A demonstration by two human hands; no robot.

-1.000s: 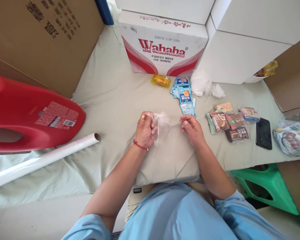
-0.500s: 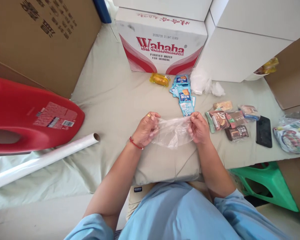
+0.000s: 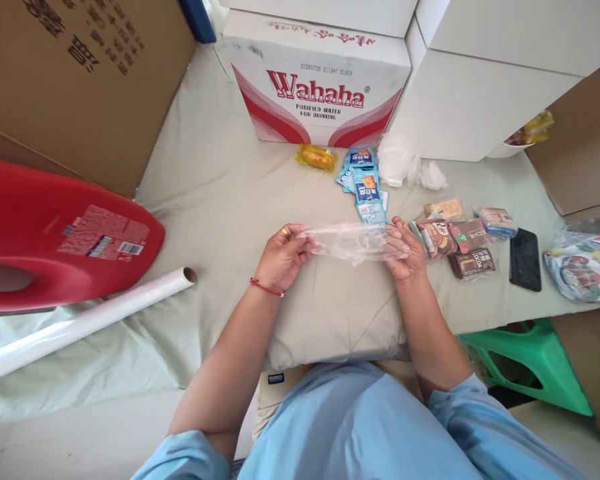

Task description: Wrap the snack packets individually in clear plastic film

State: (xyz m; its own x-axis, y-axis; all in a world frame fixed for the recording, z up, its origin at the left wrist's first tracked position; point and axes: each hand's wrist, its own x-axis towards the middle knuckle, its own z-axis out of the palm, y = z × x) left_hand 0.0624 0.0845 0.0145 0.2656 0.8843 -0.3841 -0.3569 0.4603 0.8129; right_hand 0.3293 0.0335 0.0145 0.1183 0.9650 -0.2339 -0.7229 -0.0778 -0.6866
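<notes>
left hand (image 3: 281, 259) and right hand (image 3: 405, 252) grip clear plastic (image 3: 347, 242); carton (image 3: 320, 87) beyond reads "wahaha" (purified water).

The left arm (image 3: 225, 363) and right arm (image 3: 433, 330) reach forward, slanting inward. The left grip (image 3: 282, 258) is pinched, thumb against fingers; the right grip (image 3: 406, 252) faces it, fingers slightly curled.

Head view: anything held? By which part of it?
Yes: a thin, clear plastic piece, held at its two ends: the left end in the left grip, the right end in the right grip. Bag or sheet, can't tell.
</notes>
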